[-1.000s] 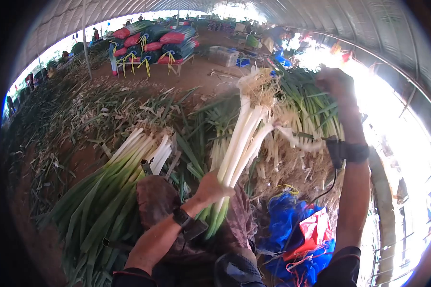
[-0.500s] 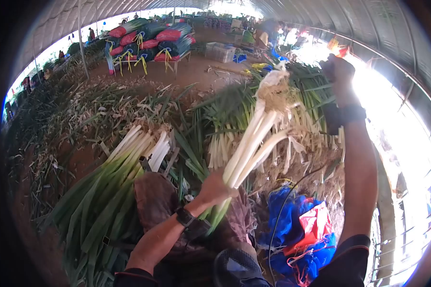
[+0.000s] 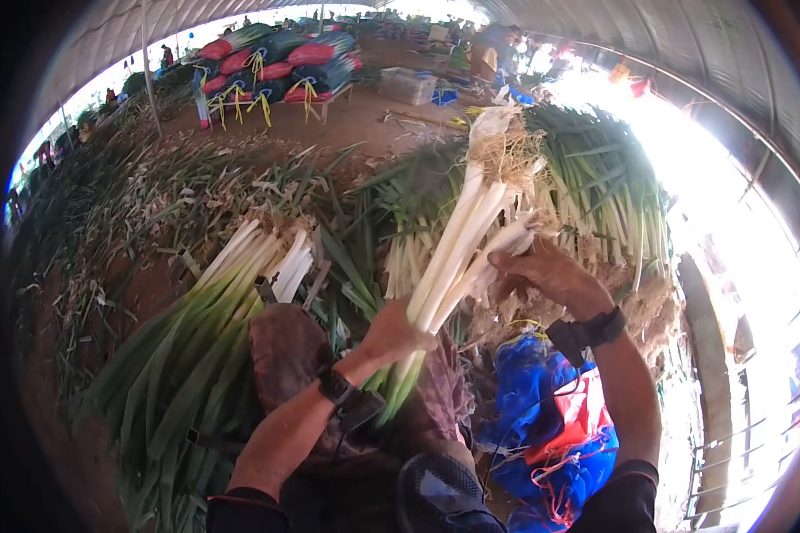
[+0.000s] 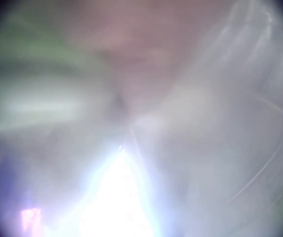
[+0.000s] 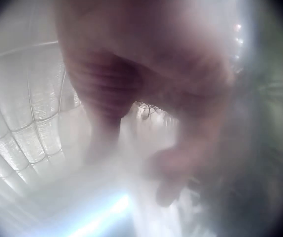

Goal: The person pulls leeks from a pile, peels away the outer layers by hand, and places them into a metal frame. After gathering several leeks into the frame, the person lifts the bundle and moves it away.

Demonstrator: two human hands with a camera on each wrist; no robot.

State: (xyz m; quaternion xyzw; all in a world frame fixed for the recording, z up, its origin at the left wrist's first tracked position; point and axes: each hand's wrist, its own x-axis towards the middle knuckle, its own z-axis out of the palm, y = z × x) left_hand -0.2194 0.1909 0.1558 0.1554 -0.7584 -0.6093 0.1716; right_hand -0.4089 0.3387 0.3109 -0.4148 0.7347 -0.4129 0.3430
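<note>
In the head view my left hand [image 3: 398, 330] grips a small bunch of long green onions [image 3: 453, 238] round their stalks. The bunch slants with its roots up and its green leaves down over my lap. One stalk splays to the right, with a loose, ragged skin near its root. Beside that stalk is my right hand [image 3: 551, 271], fingertips right at the pale skin. The right wrist view shows the thumb and fingers [image 5: 171, 168] spread apart, with pale stalk between and below them. The left wrist view is badly blurred.
A trimmed pile of green onions [image 3: 196, 338] lies at my left, and a large rooty heap [image 3: 596, 195] lies ahead right. Blue and red netting bags [image 3: 542, 417] lie by my right leg. Farther off are stacked filled sacks [image 3: 276, 67], a crate [image 3: 407, 86] and strewn leaf scraps [image 3: 213, 191].
My right hand was raised at the upper right and has come down and left to the splayed stalk. A strip of skin trailing right a second ago is gone. My left hand keeps its grip.
</note>
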